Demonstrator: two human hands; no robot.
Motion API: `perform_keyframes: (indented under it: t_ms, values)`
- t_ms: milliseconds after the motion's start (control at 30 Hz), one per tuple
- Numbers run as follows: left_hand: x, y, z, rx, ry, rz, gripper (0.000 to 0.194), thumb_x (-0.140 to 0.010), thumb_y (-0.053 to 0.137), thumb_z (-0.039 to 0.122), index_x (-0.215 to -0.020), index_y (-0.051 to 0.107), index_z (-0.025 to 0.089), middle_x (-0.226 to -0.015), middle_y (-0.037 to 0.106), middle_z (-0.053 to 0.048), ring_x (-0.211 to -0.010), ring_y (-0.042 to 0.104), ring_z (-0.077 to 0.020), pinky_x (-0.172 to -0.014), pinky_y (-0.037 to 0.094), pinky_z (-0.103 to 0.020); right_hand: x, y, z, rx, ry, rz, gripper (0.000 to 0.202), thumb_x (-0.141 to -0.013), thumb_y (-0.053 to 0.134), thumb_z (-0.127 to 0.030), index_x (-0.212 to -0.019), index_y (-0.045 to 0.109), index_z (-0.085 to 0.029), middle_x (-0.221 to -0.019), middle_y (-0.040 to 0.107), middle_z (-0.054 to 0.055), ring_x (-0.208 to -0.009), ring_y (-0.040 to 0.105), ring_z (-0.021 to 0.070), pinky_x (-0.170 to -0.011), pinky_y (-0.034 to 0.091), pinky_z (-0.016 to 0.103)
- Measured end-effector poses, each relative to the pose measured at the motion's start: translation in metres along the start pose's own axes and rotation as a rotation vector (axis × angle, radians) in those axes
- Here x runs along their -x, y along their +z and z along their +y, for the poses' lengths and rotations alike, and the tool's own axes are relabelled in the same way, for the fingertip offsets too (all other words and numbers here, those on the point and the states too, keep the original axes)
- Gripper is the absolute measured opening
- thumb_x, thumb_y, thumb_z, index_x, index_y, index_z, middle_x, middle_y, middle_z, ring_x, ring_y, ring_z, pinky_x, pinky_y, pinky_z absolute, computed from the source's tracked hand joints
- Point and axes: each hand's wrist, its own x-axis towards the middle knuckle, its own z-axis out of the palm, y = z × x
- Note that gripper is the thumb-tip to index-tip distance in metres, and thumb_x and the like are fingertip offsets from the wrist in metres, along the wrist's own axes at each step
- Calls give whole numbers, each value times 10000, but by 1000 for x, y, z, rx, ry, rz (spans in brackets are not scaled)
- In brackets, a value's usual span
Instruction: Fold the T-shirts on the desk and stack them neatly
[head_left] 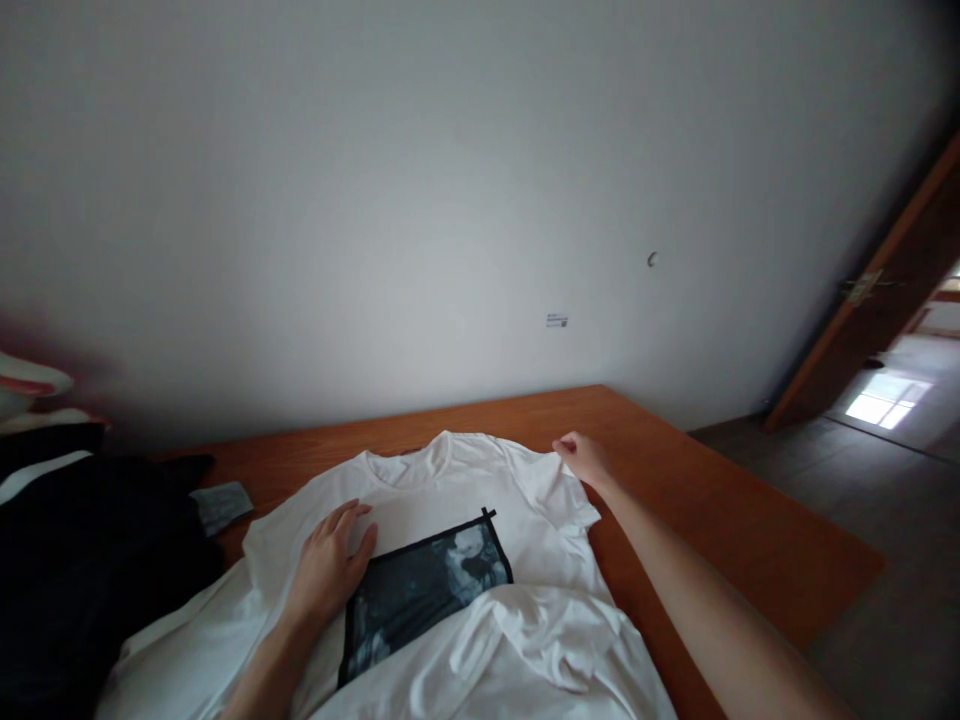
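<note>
A white T-shirt [420, 500] with a dark framed print [427, 590] on its front lies on the wooden table, collar toward the wall. Its lower part is bunched in folds near me. My left hand [330, 560] rests on the shirt's chest, just left of the print, fingers apart and holding nothing. At the right shoulder and sleeve, my right hand [581, 457] has its fingers closed in a pinch on the shirt's edge.
Dark clothing [97, 560] is piled at the left, with a small grey cloth [223, 507] beside it. The brown table [720, 510] extends to the right. A pale wall stands behind it, and a wooden door [877, 290] is at the far right.
</note>
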Motion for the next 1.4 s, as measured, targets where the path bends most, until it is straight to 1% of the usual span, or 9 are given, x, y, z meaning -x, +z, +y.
perform_keyframes:
  t_ms: [167, 267, 433, 600, 767, 900, 1000, 1133, 1400]
  values:
    - [0, 3, -3, 9, 10, 4, 427, -925, 418, 471, -1146, 659, 196, -1281, 696, -138, -1168, 674, -292, -1066, 503, -476, 15, -14, 26, -84, 0, -99, 383, -790, 739, -551, -843, 740, -171, -802, 756, 56, -830, 693, 232, -723, 479, 279]
    - [-1, 3, -3, -1, 14, -10, 436, -926, 402, 473, -1140, 658, 193, -1279, 696, -141, -1182, 664, -295, -1080, 489, -485, 25, -17, 35, -127, -7, -142, 355, -704, 821, -518, -794, 737, -185, -797, 751, 26, -810, 679, 210, -737, 489, 280]
    - [-3, -1, -2, -18, -1, -42, 451, -903, 407, 492, -1122, 669, 197, -1260, 707, -143, -1164, 677, -299, -1063, 502, -471, 26, -17, 38, -140, 80, -152, 273, -956, 648, -400, -1034, 705, -146, -1029, 729, 73, -916, 681, 193, -831, 551, 342]
    - [-4, -5, 1, -10, -15, -47, 455, -891, 404, 505, -1119, 660, 205, -1262, 709, -141, -1151, 683, -302, -1057, 504, -472, 26, -31, 39, -27, 155, -160, 347, -974, 654, -366, -1266, 612, -183, -1273, 635, 89, -1060, 659, 238, -893, 574, 445]
    - [-4, -4, 2, -13, -15, -64, 487, -890, 385, 510, -1133, 660, 188, -1277, 700, -154, -1170, 673, -317, -1071, 491, -489, 42, -30, 5, 84, -55, -73, 262, -992, 539, -237, -1218, 655, -174, -1286, 653, 142, -1245, 574, 265, -1086, 398, 402]
    - [-3, 0, -2, -66, 1, -76, 517, -911, 354, 507, -1177, 660, 185, -1329, 681, -149, -1216, 651, -300, -1099, 467, -463, 57, 0, -35, 108, -241, -172, 373, -1013, 500, -397, -1332, 611, -237, -1375, 635, 102, -1315, 539, 247, -1120, 353, 370]
    - [0, 4, -4, -177, -26, -95, 608, -924, 326, 522, -1301, 621, 147, -1438, 607, -172, -1325, 571, -317, -1157, 387, -494, 63, 26, -51, 149, -216, -226, 573, -980, 498, -584, -1447, 525, -252, -1506, 527, 144, -1408, 448, 336, -1140, 318, 496]
    - [4, 9, -5, -310, -130, -83, 656, -903, 384, 578, -1409, 555, 197, -1531, 514, -182, -1452, 402, -399, -1148, 284, -659, 68, 47, -56, 205, -141, -218, 726, -949, 413, -728, -1534, 422, -299, -1646, 317, 157, -1506, 233, 446, -1152, 153, 679]
    - [0, 2, -1, -302, -114, -147, 688, -864, 421, 682, -1398, 569, 275, -1539, 481, -216, -1463, 315, -502, -1042, 230, -807, 85, 38, -62, 244, -191, 24, 535, -1004, 429, -513, -1414, 541, -188, -1547, 444, 175, -1432, 381, 346, -1207, 176, 538]
